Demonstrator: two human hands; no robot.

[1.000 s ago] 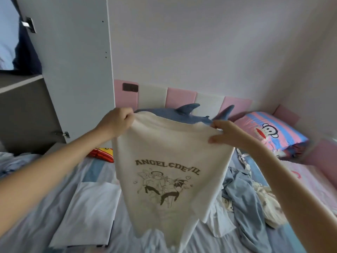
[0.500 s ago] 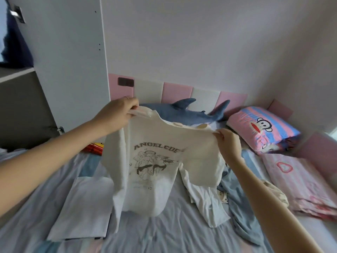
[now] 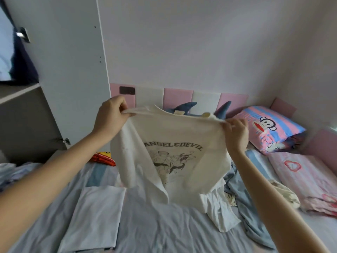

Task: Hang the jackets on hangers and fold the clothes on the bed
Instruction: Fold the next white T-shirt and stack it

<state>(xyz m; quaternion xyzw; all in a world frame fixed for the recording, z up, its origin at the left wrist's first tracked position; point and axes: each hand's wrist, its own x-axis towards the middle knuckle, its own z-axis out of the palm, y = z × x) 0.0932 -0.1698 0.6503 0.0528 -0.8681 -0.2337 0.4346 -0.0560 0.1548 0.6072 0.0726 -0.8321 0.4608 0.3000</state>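
In the middle of the frame a cream T-shirt (image 3: 169, 156) hangs in the air above the bed (image 3: 160, 232), pulled taut along its top edge between both hands. The left hand (image 3: 111, 117), left of centre, grips one shoulder of the shirt with its fingers curled round the cloth. The right hand (image 3: 237, 134), right of centre and a little lower, pinches the other shoulder between thumb and fingers. The shirt's front faces the camera and shows the printed words "ANGEL & DEVIL" over a drawing of cartoon figures. Its lower edge hangs down close to the sheet; whether it touches cannot be told.

On the bed at the lower left lies a folded white garment (image 3: 96, 216), flat and squared. Below and to the right of the shirt lies a crumpled white garment (image 3: 218, 214), and just beside it, further right, a loose blue garment (image 3: 244, 201). Behind the shirt's top edge the fins of a blue toy shark (image 3: 186, 107) stick up in front of the pink and white headboard (image 3: 177, 96). At the right sits a striped pillow (image 3: 269, 128) with a monkey face, and below it a folded pink quilt (image 3: 306, 179). A red and yellow item (image 3: 104, 157) lies left of the shirt, under the left forearm. A white wardrobe door (image 3: 63, 70) fills the upper left, with dark clothing (image 3: 21, 66) beyond it.
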